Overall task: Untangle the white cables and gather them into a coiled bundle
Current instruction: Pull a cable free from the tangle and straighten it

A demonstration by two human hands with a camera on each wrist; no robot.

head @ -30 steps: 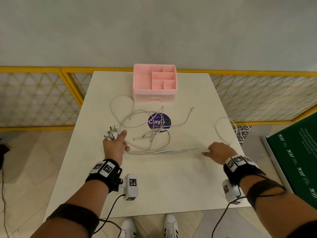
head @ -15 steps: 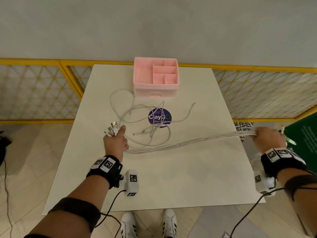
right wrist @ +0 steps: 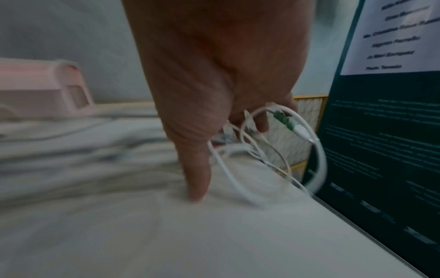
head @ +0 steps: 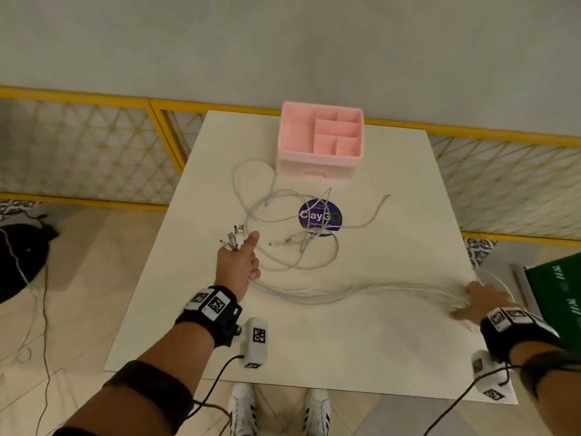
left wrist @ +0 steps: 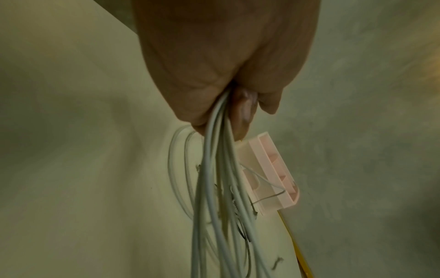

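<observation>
White cables (head: 345,294), taut a moment ago, now sag between the left hand (head: 237,267), fisted around their plugs, and the right hand (head: 481,302), loosened with fingers spread; strands look straightened, ready for coiling.

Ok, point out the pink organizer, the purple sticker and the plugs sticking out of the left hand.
pink organizer (head: 316,166), head view, on its front wall.
purple sticker (head: 318,216), head view, on the middle of the round label.
plugs (head: 239,233), head view, on the white plug above the left hand (head: 238,268).
</observation>
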